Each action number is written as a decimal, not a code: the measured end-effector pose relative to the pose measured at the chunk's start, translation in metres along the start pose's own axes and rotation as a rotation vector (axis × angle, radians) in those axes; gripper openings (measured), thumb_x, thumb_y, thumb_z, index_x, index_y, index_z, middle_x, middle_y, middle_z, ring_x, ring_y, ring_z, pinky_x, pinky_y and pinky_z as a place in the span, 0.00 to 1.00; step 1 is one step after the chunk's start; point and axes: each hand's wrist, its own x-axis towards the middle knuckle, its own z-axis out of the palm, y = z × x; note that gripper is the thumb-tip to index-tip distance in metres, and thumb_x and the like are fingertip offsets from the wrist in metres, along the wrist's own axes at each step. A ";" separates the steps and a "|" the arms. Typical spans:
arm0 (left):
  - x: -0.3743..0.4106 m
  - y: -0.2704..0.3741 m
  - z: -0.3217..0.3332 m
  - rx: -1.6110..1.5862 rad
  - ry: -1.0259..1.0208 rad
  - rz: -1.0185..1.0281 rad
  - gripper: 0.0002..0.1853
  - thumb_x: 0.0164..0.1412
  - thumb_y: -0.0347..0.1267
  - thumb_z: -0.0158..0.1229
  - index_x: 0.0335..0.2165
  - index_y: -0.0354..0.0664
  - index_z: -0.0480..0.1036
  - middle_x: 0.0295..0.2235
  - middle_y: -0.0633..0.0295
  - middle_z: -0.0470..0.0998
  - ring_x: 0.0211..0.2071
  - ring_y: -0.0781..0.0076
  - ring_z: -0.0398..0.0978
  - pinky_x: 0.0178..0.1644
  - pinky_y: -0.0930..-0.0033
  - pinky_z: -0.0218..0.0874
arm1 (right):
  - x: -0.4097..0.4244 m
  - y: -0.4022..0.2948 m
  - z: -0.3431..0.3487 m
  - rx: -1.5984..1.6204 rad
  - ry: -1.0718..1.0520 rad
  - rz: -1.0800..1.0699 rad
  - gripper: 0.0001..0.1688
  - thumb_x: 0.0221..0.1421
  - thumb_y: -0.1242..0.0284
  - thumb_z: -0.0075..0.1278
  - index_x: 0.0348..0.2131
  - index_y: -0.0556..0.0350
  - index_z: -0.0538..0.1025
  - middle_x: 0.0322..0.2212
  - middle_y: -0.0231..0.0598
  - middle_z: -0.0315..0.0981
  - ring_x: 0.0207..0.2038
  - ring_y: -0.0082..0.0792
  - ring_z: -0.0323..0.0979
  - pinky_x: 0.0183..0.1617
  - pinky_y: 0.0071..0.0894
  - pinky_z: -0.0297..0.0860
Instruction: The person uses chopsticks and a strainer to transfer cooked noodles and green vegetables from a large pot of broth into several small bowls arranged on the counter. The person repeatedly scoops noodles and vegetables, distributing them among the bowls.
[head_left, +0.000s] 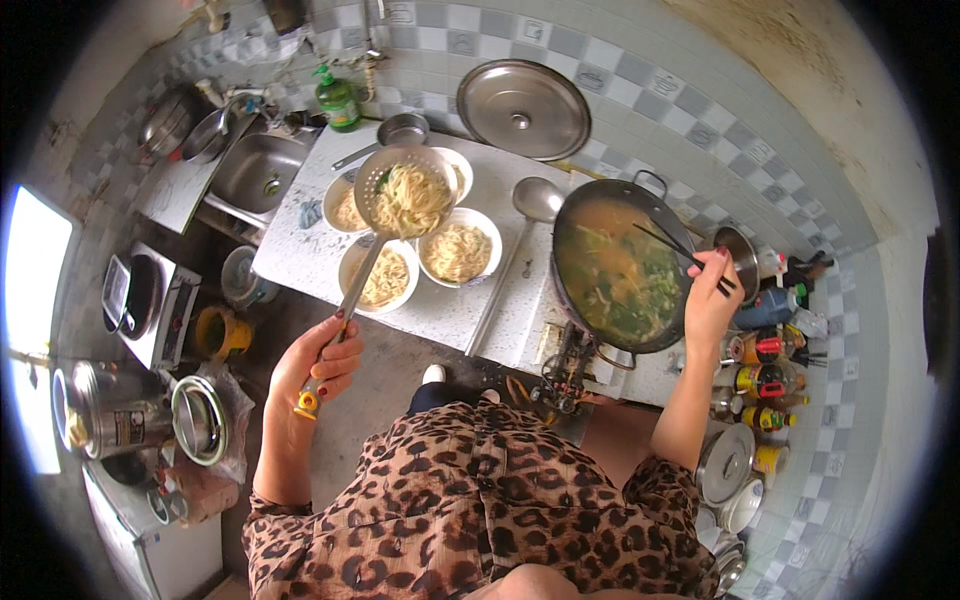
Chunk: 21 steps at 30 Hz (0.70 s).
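Note:
My left hand (322, 364) grips the long handle of a perforated metal skimmer (366, 187). A heap of noodles (412, 199) with some greens rests in its bowl, above several white bowls. Noodles fill the front left bowl (382, 277) and the front right bowl (459, 247); the skimmer partly hides the two behind. Chopsticks (679, 251) are held in my right hand (712, 289), their tips over a dark wok (622, 270). Broth with leafy greens and some noodle strands lies in the wok. Between bowls and wok, a long-handled steel ladle (536, 199) lies on the speckled countertop (442, 319).
A large steel lid (525, 109) leans on the tiled wall. Behind the bowls sits a small saucepan (403, 130), near a green pump bottle (336, 101) and a sink (259, 176). Sauce bottles (765, 381) line the right side. A yellow bucket (223, 332) stands lower left.

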 end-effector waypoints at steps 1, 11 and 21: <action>-0.003 -0.002 -0.007 0.049 0.053 0.047 0.13 0.69 0.37 0.40 0.34 0.38 0.64 0.17 0.73 0.57 0.10 0.89 0.53 0.08 0.82 0.49 | -0.005 -0.006 0.005 0.053 -0.011 -0.006 0.21 0.66 0.67 0.36 0.29 0.64 0.74 0.18 0.39 0.71 0.20 0.28 0.67 0.26 0.28 0.62; 0.017 -0.035 -0.120 0.501 0.457 0.198 0.12 0.67 0.37 0.46 0.27 0.44 0.60 0.14 0.71 0.58 0.11 0.82 0.55 0.12 0.76 0.50 | -0.096 -0.051 0.133 0.490 -0.371 -0.036 0.20 0.67 0.69 0.36 0.26 0.60 0.72 0.20 0.34 0.71 0.19 0.17 0.64 0.21 0.17 0.59; 0.021 -0.049 -0.156 1.472 0.804 0.619 0.12 0.63 0.31 0.53 0.30 0.35 0.59 0.18 0.46 0.68 0.14 0.63 0.67 0.18 0.61 0.58 | -0.170 -0.067 0.257 0.462 -0.739 -0.101 0.10 0.61 0.72 0.44 0.30 0.60 0.72 0.21 0.47 0.74 0.24 0.45 0.74 0.28 0.36 0.68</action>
